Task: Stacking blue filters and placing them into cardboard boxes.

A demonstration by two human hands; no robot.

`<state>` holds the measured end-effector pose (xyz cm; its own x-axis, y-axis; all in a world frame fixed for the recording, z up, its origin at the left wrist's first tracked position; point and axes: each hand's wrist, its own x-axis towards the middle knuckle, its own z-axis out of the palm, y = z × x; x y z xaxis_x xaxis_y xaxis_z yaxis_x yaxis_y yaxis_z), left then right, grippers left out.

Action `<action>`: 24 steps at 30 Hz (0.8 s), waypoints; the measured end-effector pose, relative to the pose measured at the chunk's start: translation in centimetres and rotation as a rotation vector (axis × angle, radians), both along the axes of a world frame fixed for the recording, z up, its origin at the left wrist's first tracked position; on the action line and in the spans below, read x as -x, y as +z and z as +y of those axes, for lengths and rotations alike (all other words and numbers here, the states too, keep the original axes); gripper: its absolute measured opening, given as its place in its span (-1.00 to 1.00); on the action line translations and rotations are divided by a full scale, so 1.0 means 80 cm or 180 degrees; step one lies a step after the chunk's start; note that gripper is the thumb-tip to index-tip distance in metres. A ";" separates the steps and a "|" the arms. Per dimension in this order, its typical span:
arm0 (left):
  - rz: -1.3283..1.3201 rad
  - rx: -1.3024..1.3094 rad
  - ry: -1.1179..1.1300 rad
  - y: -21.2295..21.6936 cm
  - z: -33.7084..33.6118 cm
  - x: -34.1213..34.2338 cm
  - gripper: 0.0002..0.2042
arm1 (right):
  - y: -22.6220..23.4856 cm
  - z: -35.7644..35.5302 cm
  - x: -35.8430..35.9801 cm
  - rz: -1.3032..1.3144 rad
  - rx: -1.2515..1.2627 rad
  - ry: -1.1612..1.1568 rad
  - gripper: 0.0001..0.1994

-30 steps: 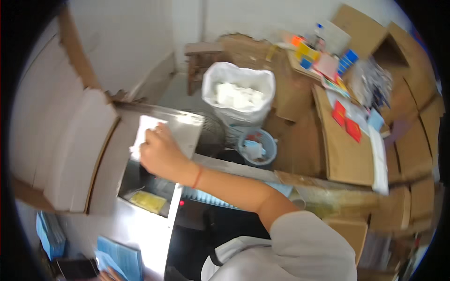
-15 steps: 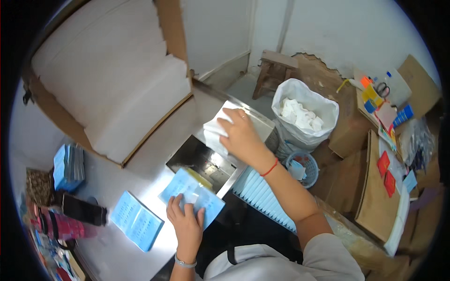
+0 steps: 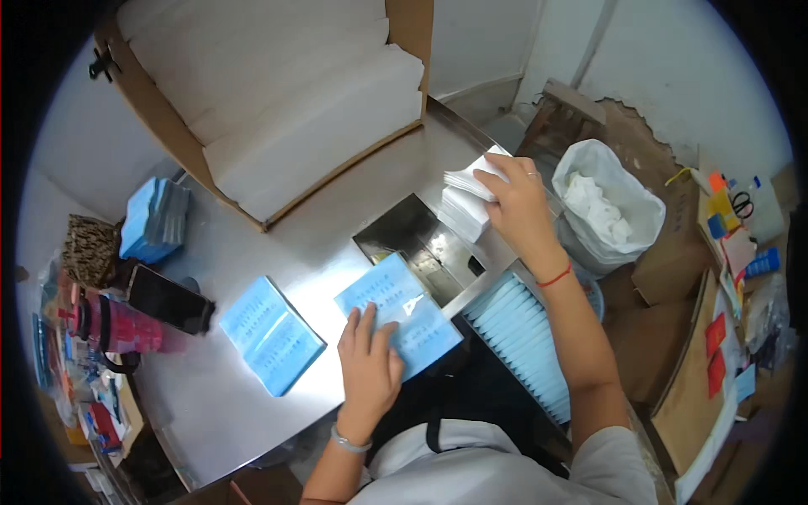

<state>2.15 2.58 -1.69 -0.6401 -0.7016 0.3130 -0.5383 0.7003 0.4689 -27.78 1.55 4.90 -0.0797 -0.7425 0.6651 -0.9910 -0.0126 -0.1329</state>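
Observation:
My left hand [image 3: 370, 358] lies with its fingers spread on top of a blue printed plastic packet [image 3: 412, 307], which rests over the near edge of a rectangular metal opening [image 3: 396, 220] in the steel table. My right hand [image 3: 515, 202] pinches the upper part of a stack of white folded paper sheets [image 3: 465, 215] at the opening's far right side. The sheets fan apart below the fingers. Another blue packet [image 3: 272, 335] lies flat on the table to the left of my left hand.
A large cardboard box [image 3: 328, 178] holding white paper stands at the back of the steel table [image 3: 202, 412]. At left are stacked blue packets [image 3: 156, 220], a black phone [image 3: 170, 299] and a pink bottle [image 3: 126, 324]. Light-blue bags [image 3: 515, 328] line a tray at right, beside a white sack [image 3: 619, 244].
The view has shifted, so the scene sits differently in the picture. My right hand still holds the white sheets, now showing as a fanned stack; my left stays on the packet.

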 end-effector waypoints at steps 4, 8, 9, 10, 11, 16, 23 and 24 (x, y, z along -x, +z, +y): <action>-0.0278 -0.0005 -0.0013 0.021 -0.013 -0.021 -0.56 | -0.022 0.045 -0.108 -0.0127 0.0361 0.0967 -0.63; -0.0530 0.0128 0.0061 0.004 -0.024 -0.030 -0.53 | -0.080 0.074 -0.180 -0.0074 -0.0835 0.1934 -0.67; -0.0535 0.0113 0.0079 0.004 -0.022 -0.024 -0.53 | -0.083 0.056 -0.167 -0.0123 -0.0861 0.1819 -0.70; -0.0204 0.0078 0.0184 0.003 -0.021 -0.020 -0.54 | -0.079 0.038 -0.162 -0.0030 -0.0988 0.1541 -0.72; 0.0103 0.0029 0.0256 -0.001 -0.018 -0.021 -0.56 | -0.079 0.025 -0.167 0.0030 -0.1127 0.1235 -0.75; -0.0659 0.0389 0.0307 -0.003 0.001 -0.014 -0.62 | -0.063 0.008 -0.143 -0.0739 -0.0438 0.2058 -0.75; -0.0413 0.0194 0.0170 0.003 -0.001 -0.009 -0.64 | 0.017 0.026 -0.077 -0.1250 -0.0205 0.1622 -0.75; -0.0313 0.0243 0.0164 0.001 0.000 -0.008 -0.67 | 0.034 0.023 -0.054 -0.1002 -0.0195 0.1778 -0.78</action>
